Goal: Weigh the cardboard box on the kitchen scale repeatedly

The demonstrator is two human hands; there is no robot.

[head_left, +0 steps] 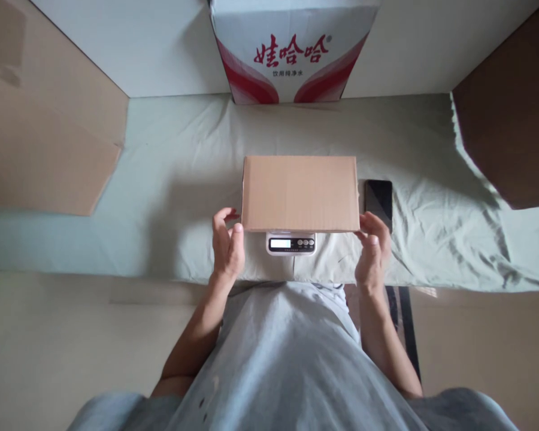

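Fingers of both hands are loosely curled and open, holding nothing: the left hand (227,246) stands just beside the near left corner of the plain brown rectangular cardboard box (300,193), and the right hand (374,248) is at the near right corner, where I cannot tell if the fingertips touch the edge or not. Under everything lies the wrinkled pale green cloth sheet (175,179) that covers the surface. At the far side stands the large white and red printed carton (291,51), well apart from the hands. The brown box rests on the small white digital kitchen scale (291,242), and it is much wider than the scale, so only the near strip with the display and buttons shows. Just right of the box lies the flat black smartphone (378,200). In my judgement the box could tip or slide off, because it overhangs the scale on every side and the soft cloth below is uneven; a push from one hand could also knock it against the phone. The numbers on the display are too small to read, the scale platform is hidden, and the top of the printed carton is cut off.
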